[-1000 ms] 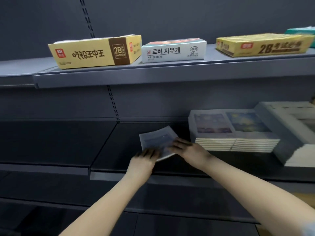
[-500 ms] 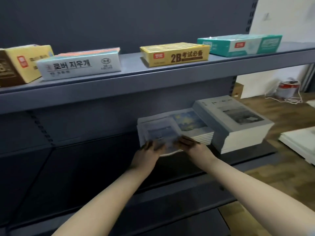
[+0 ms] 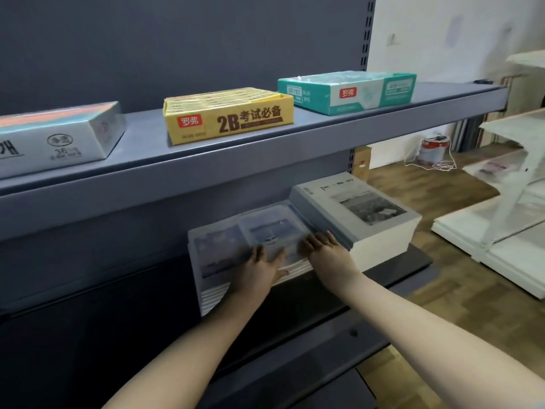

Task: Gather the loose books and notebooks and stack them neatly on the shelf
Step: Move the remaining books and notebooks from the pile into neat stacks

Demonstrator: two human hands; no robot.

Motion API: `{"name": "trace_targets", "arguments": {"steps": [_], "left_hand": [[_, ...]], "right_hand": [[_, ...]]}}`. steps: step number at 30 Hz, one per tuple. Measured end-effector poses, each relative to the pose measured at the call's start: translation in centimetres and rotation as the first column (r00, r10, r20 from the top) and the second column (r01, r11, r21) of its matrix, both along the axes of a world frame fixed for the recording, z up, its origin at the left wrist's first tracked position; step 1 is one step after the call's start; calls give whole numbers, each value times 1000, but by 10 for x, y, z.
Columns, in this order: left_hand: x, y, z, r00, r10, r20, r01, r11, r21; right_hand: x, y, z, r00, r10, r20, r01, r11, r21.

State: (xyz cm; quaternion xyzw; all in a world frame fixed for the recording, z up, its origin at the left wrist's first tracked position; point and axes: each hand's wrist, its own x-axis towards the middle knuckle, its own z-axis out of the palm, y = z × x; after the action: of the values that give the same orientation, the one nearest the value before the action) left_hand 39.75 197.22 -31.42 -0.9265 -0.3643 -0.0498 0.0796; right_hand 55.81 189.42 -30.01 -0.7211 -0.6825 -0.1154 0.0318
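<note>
A low stack of thin notebooks with blue picture covers [image 3: 221, 246] lies on the dark middle shelf [image 3: 407, 261]. My left hand [image 3: 259, 270] rests flat on the top notebook near the stack's front edge, fingers spread. My right hand [image 3: 327, 249] lies on the stack's right front corner with straight fingers, touching the side of a taller pile of grey books [image 3: 362, 214] titled with a black-and-white photo. That grey pile stands right beside the notebooks, at the shelf's right end.
The upper shelf [image 3: 324, 143] carries a grey-white box [image 3: 56, 140], a yellow 2B box [image 3: 227, 113] and a teal box [image 3: 348, 90]. To the right are a wooden floor, a paint can [image 3: 433, 149] and white shelf parts [image 3: 501, 225].
The notebook I carried across the shelf from the left now lies on top of the blue stack. Both hands moved right with it, and the view swung right.
</note>
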Motion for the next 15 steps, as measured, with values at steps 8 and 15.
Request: {"name": "trace_targets", "arguments": {"steps": [8,15], "left_hand": [[21,-3,-8,988,114,108,-106,992,-75],[28,-3,-4,986,140,93,-131,987,-93]], "right_hand": [[-6,15,-3,978,-196,-73,187,976,-116],[0,21,-5,977,-146,-158,125,983,-134]]}}
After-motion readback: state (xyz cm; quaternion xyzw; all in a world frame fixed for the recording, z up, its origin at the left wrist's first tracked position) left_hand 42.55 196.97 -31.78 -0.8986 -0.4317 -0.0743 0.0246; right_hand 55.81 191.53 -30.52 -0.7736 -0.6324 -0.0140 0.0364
